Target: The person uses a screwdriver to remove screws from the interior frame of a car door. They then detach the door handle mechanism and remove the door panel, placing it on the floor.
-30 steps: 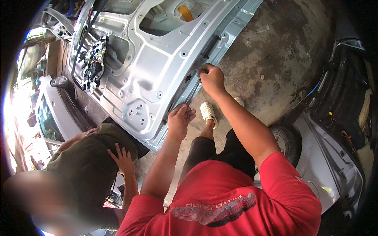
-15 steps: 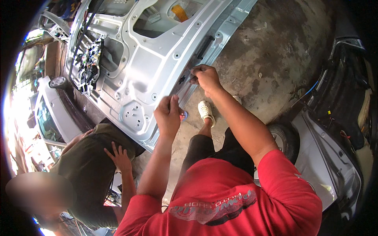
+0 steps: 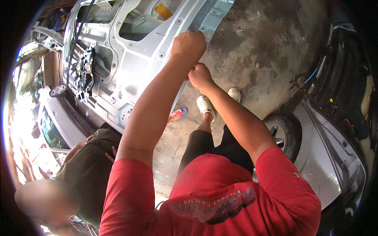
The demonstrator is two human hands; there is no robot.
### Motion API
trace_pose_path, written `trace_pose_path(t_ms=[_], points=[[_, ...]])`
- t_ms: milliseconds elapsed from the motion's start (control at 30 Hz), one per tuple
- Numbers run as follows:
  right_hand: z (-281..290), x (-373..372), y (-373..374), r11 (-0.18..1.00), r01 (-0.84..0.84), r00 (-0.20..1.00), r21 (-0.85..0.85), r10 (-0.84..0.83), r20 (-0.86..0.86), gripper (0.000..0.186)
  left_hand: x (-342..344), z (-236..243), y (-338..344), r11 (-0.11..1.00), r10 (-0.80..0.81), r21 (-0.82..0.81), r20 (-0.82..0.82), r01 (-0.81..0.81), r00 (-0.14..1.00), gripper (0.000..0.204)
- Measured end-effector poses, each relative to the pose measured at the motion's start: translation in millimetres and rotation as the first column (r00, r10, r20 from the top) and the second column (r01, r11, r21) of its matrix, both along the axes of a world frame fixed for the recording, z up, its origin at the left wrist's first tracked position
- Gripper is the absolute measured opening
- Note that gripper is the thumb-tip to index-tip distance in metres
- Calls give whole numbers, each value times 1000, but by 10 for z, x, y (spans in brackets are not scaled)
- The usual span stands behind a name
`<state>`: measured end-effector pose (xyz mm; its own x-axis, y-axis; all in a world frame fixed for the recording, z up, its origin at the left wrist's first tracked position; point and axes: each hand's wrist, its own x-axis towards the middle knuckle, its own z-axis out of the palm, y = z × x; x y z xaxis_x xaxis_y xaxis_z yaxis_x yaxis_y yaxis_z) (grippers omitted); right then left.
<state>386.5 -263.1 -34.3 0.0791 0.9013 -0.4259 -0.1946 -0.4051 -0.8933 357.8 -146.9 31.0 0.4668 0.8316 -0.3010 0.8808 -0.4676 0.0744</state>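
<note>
A bare silver car door panel (image 3: 134,59), with large cut-outs, lies ahead of me and to the left. My left hand (image 3: 189,46) is closed at the panel's right edge, knuckles up, and covers what its fingers grip. Just below it, nearer to me, my right hand (image 3: 201,77) is closed at the same edge, its fingertips turned toward the panel. Whatever may be between the fingers of either hand is hidden. On the panel's far left side rests a black mechanical assembly (image 3: 84,74). An orange piece (image 3: 163,11) shows through the upper cut-out.
At lower left, a person in a dark shirt (image 3: 96,173) bends close to the panel. A sandalled foot (image 3: 179,114) stands near its edge. A wheel (image 3: 289,135) and a grey body panel (image 3: 319,157) are on my right; a silver car (image 3: 65,114) stands at left.
My left hand has moved up and forward along the panel edge, past my right hand, covering the black strip there. My right hand has stayed near the edge. The view has shifted slightly.
</note>
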Motion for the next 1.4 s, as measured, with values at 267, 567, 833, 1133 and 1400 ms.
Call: trace_pose_path(t_ms=[267, 567, 833, 1133, 1400], points=[[-9, 528, -715, 972, -227, 927, 65, 195, 320, 22, -700, 146, -846, 655, 755, -573, 460, -494, 467, 36], [198, 631, -1000, 927, -351, 825, 132, 239, 512, 19, -850, -403, -1352, 137, 897, -990, 112, 28, -428, 22], [231, 748, -894, 869, -454, 742, 197, 246, 624, 21, -838, -481, -1262, 173, 881, -984, 172, -39, -440, 22], [107, 811, -862, 868, -398, 707, 298, 84, 702, 22, -776, -665, -1274, 140, 815, -990, 126, -18, -566, 17], [-131, 637, -973, 954, -198, 836, 224, 45, 547, 17, -742, -656, -1332, 212, 831, -974, 220, -75, -511, 18]])
